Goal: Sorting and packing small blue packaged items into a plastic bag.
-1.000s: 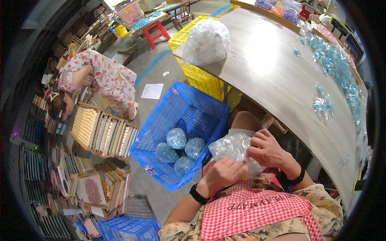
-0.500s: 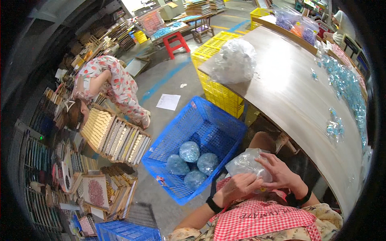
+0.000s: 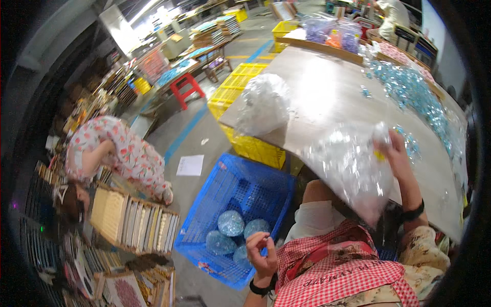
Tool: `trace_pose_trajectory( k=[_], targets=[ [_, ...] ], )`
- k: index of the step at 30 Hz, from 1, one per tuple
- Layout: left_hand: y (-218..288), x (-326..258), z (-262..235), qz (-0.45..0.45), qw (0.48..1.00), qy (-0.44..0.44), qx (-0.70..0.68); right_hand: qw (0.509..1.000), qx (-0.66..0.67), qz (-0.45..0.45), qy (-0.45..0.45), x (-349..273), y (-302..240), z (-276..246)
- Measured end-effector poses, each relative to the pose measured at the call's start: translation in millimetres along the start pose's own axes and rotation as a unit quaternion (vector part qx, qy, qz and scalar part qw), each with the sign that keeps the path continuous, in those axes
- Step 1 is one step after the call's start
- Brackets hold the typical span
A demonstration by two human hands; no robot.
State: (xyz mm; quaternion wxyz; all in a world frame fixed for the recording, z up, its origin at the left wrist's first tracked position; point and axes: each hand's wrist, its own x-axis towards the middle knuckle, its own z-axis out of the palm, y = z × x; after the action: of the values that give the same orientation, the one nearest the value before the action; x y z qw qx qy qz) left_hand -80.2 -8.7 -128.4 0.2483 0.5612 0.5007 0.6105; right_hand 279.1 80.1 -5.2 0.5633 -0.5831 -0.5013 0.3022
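My right hand [image 3: 397,152] is closed on the gathered top of a large clear plastic bag [image 3: 353,169]. The bag hangs puffed out over the near edge of the worktable and looks empty; motion blurs it. A small yellow spot shows on it by my fingers. My left hand [image 3: 262,258] is raised at the near right rim of a blue crate [image 3: 204,197], its fingers curled together; whether something small is between them I cannot make out. Inside the crate lie several round, clear bags of light blue pieces [image 3: 231,223], partly hidden by my left hand.
Loose light blue pieces [image 3: 417,97] are heaped along the worktable [image 3: 317,110]. A crumpled clear bag [image 3: 263,105] sits at its left corner, above yellow crates [image 3: 230,92]. On the left, a person [image 3: 115,148] bends over stacked frames [image 3: 138,217]. A red stool [image 3: 186,91] stands beyond.
My hands have parted. The right has swung up and right over the table with the bag, which has spread out; the left has moved left toward the blue crate. The view has shifted.
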Motion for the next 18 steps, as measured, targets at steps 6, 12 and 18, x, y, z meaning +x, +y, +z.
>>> trace_pose_trajectory(
  k=[6,12,18],
  targets=[
    [4,18,-40,0.098,0.992,0.066,0.046,0.985,0.128,0.094,0.069,68,-5,22],
    [69,72,-58,0.254,0.957,0.09,0.106,0.986,0.047,-0.057,-0.153,41,33,38],
    [205,104,-62,0.224,0.859,-0.359,-0.287,0.925,-0.213,-0.144,-0.279,-42,17,-4]
  ],
)
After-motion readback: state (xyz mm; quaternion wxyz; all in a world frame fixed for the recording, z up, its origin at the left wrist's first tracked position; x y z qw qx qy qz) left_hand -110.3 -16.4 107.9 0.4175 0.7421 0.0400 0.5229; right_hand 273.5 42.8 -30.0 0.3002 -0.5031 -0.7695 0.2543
